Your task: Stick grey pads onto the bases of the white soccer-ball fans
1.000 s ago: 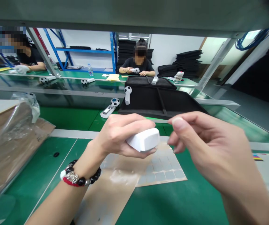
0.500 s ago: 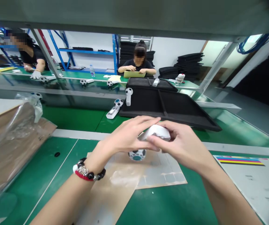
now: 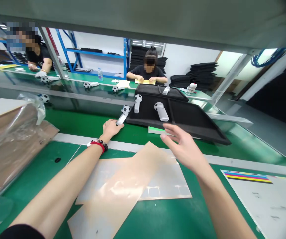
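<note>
My left hand point(image 3: 111, 127) on the white handheld gadget with a football-patterned head point(image 3: 122, 115), right hand point(image 3: 182, 147) empty.

The gadget lies on the green counter point(image 3: 88, 123) just left of the black foam tray point(image 3: 195, 118), ahead of me, its long axis running away and slightly right, ball end farthest. My left fingers touch its near end; whether they have closed on it I cannot tell. My right hand hovers spread open above the counter, near the tray's front edge, where a similar white gadget point(image 3: 161, 111) lies. Tan backing sheets point(image 3: 133, 179) lie below my arms.
</note>
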The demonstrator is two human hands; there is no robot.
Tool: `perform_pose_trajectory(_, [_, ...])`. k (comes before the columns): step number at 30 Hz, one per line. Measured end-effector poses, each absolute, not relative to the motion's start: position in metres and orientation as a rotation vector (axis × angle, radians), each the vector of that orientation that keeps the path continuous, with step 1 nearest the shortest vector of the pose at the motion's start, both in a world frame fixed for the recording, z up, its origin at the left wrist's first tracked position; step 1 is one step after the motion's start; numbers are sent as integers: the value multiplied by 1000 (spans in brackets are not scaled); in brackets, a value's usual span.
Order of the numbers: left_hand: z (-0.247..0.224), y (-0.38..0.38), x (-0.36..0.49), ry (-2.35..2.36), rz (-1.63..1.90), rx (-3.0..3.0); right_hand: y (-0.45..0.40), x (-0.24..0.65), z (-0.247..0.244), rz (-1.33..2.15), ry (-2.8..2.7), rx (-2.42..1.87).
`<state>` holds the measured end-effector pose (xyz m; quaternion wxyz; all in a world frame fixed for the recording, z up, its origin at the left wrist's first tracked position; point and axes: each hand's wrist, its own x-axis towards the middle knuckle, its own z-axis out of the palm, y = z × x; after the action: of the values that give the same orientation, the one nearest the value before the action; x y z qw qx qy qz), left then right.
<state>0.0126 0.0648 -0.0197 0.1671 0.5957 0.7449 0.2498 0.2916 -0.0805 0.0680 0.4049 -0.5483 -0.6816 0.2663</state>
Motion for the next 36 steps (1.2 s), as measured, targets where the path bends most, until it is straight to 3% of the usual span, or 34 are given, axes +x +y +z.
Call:
perform_pose_trajectory(4, [-15, 54, 7, 2113, 963, 1571, -90, 276, 71, 703, -1905, -1399])
perform_pose_trajectory(10, [9, 25, 1, 1930, 1648, 1418, -108, 251, 67, 793, -2217, -1337])
perform_pose_trajectory(14, [23, 12, 1, 1454, 1878, 1184, -133, 215, 47, 928, -2508, -1185])
perform_pose_trajectory(17, [31, 9, -1, 1094, 1858, 887, -157, 189, 31, 964, -2698, -1058])
perform_pose_trajectory(22, [41, 11, -7, 967, 1745, 544, -186, 170, 15, 877, -2828, -1017])
perform_pose_trajectory(36, [84, -13, 15, 812, 1701, 689, -218, 181, -32, 611, -2549, -947])
